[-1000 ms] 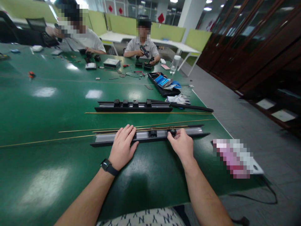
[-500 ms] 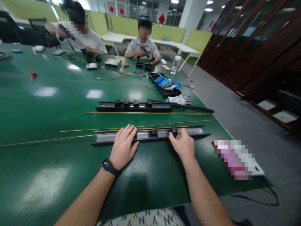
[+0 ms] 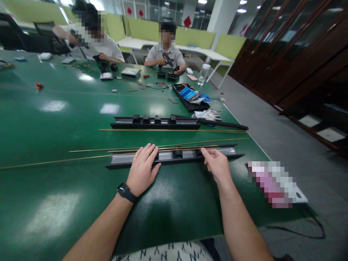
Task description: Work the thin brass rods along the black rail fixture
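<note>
Across the left part of the near rail (image 3: 166,156): the left hand (image 3: 143,164), fingers straight and close together, thumb a little way out. Cannot tell about any grip under the palm. At the right part of the near rail: the right hand (image 3: 219,166), fingers curled, thumb close in, one fingertip at a black block (image 3: 198,152). Cannot tell if pinching or just touching. Inside the near rail, between both hands: another black block (image 3: 178,153). Out past the left end of the near rail: thin gold rods (image 3: 54,162). Behind the near rail, on the green tabletop (image 3: 174,210): more gold rods (image 3: 174,130), then a far rail (image 3: 152,126) with four small blocks (image 3: 157,119) in a row. Well behind the near rail, toward its right end: white gloves (image 3: 206,115) and a black tray (image 3: 198,108) with blue things (image 3: 189,93) inside.
</note>
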Tool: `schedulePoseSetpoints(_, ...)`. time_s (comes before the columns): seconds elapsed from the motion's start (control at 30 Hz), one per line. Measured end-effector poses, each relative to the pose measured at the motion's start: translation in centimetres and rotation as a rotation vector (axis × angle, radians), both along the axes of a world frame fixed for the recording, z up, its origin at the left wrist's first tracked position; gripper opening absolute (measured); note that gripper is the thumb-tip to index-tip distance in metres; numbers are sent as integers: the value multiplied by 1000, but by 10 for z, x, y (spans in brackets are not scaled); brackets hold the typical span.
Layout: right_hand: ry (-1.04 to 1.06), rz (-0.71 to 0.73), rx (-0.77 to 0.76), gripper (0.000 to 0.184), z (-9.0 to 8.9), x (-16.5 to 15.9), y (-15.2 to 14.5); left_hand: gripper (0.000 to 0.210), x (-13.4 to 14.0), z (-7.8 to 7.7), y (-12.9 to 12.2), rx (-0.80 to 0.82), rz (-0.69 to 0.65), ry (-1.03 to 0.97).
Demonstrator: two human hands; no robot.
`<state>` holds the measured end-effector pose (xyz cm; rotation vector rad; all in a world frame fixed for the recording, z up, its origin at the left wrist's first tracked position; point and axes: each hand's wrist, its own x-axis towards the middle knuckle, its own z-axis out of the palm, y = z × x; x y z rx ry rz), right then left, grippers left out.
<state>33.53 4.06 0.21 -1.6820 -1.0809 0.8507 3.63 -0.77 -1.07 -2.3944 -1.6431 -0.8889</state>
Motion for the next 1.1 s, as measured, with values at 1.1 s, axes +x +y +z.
schedulePoseSetpoints(1.1, 584, -100, 65, 30, -3, 16, 14, 56, -3, -8, 3, 51, -11, 23)
